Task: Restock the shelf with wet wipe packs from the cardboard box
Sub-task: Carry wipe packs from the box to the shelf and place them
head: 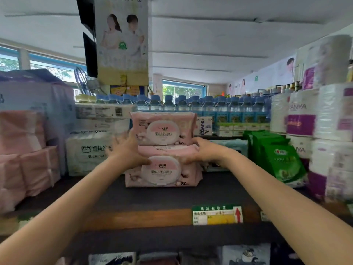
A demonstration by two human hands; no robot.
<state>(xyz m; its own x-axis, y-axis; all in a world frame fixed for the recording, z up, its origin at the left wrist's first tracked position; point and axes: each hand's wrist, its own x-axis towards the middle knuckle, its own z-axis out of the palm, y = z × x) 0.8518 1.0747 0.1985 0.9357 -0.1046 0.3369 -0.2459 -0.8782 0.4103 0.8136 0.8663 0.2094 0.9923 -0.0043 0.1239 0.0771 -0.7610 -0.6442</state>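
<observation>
Two pink wet wipe packs with white oval lids stand stacked on the dark shelf [152, 196]. The lower pack [162, 172] rests on the shelf; the upper pack [162, 129] sits on top of it, further back. My left hand [127, 150] presses against the left side of the stack where the two packs meet, thumb on the lower pack's lid. On the right side, at the same height, my right hand [205, 150] holds the stack. The cardboard box is not in view.
White wipe packs [89, 153] stand left of the stack, pink tissue bundles [28, 159] further left. Green packs [280, 159] lean on the right beside toilet-paper rolls [328, 131]. Blue-capped water bottles [210, 108] line the back. A price tag [217, 216] marks the shelf's front edge.
</observation>
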